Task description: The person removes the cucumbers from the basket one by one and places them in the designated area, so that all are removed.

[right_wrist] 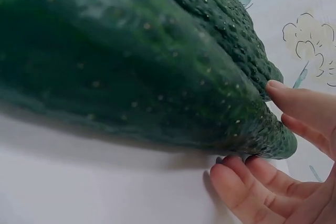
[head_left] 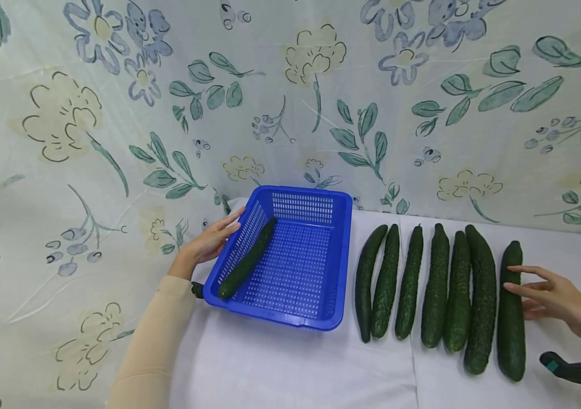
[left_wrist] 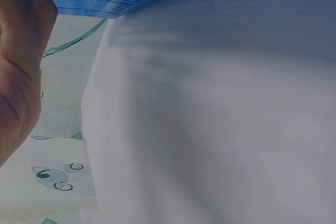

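Note:
The left hand [head_left: 212, 241] is at the left side of a blue plastic basket [head_left: 282, 321], its extended fingers touching the outer wall by the rim. A cucumber [head_left: 247, 264] lies inside along the basket's left wall. The right hand [head_left: 551, 295] is over the rightmost cucumber [head_left: 511, 335], with two digits reaching across its upper part and the others low at its right side. In the right wrist view, the digits of the right hand [right_wrist: 283, 166] are spread around that cucumber's narrow end [right_wrist: 257, 129]; firm contact cannot be made out.
Several more cucumbers [head_left: 434, 295] lie in a row between the basket and the right hand, roughly parallel. A white cloth [head_left: 290, 369] covers the table. Behind and to the left hangs floral fabric [head_left: 270, 74]. Dark wrist devices [head_left: 572, 369] are by both wrists.

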The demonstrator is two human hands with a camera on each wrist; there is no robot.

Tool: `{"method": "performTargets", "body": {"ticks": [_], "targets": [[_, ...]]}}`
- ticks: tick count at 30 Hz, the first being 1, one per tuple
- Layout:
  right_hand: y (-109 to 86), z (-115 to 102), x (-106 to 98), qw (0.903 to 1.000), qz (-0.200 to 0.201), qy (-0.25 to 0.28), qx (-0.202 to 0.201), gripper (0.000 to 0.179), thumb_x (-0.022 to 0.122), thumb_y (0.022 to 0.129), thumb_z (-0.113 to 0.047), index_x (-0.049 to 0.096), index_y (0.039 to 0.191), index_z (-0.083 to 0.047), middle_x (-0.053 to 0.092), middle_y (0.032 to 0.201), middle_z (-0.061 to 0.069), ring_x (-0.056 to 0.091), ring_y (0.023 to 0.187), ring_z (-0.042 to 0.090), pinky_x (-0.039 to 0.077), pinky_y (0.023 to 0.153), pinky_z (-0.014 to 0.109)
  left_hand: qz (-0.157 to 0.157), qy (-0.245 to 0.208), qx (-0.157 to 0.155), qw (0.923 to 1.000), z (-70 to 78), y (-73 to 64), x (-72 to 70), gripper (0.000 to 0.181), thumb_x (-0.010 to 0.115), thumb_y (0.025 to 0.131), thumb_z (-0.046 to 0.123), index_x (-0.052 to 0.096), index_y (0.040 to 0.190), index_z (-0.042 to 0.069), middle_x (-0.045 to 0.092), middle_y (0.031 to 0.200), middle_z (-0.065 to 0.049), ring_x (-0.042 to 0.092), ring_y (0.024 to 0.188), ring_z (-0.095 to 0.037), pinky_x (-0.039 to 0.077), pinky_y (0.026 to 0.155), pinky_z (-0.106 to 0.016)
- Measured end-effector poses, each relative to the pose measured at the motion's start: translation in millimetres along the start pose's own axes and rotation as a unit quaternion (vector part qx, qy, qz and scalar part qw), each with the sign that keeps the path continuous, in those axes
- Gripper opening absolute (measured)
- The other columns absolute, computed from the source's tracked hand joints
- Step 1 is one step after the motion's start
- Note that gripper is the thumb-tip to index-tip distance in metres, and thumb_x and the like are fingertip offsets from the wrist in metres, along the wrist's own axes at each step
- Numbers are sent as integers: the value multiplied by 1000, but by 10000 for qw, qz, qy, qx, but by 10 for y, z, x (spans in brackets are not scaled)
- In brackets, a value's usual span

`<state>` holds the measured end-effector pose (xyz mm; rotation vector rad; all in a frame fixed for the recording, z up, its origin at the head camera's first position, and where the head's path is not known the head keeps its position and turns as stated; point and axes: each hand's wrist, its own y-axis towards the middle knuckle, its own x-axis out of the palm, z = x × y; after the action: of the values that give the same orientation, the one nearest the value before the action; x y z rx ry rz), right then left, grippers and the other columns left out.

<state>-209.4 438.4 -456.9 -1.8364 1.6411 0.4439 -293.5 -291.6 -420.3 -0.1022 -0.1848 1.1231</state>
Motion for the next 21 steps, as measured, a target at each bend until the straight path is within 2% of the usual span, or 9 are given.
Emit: {"method": "performTargets", "body": {"ticks": [2, 6, 12, 16, 21], "targets": [[-2, -8, -14, 10000, 27, -72, -10, 71, 61, 100, -39, 28, 145, 6, 47, 115, 51, 69, 74, 31, 60, 63, 42, -5, 14, -11, 10000, 1, 3, -2, 57, 42, 109, 27, 20, 160, 33, 38, 151, -25, 66, 99, -21, 59, 78, -31], [-13, -27, -48, 9996, 167, -241, -55, 75, 60, 101, -40, 24, 144, 9, 47, 116, 51, 69, 74, 33, 59, 62, 41, 21, 32, -40, 10000, -2, 5, -8, 57, 43, 109, 28, 21, 160, 34, 37, 152, -24, 66, 100, -21, 59, 78, -31], [-36, -107, -101, 9970, 564, -408, -339, 71, 61, 100, -36, 28, 141, 11, 43, 117, 52, 68, 70, 28, 59, 59, 39, 41, 69, -30, 10000, -10, 16, -14, 57, 44, 108, 28, 21, 160, 35, 38, 151, -24, 66, 99, -20, 59, 78, -31], [-26, -245, -105, 9949, 785, -367, -507, 69, 63, 100, -33, 29, 138, 14, 44, 117, 51, 67, 66, 21, 59, 56, 38, 79, 128, -35, 9999, -9, 15, -15, 57, 44, 108, 28, 22, 160, 36, 40, 149, -25, 66, 96, -20, 59, 76, -30], [0, -479, -73, 9945, 815, -47, -654, 65, 64, 99, -31, 35, 137, 13, 47, 117, 46, 67, 67, 17, 59, 57, 35, 49, 90, -36, 9999, -2, 5, -13, 56, 43, 109, 27, 21, 160, 35, 39, 149, -25, 66, 95, -19, 59, 76, -30]]}}
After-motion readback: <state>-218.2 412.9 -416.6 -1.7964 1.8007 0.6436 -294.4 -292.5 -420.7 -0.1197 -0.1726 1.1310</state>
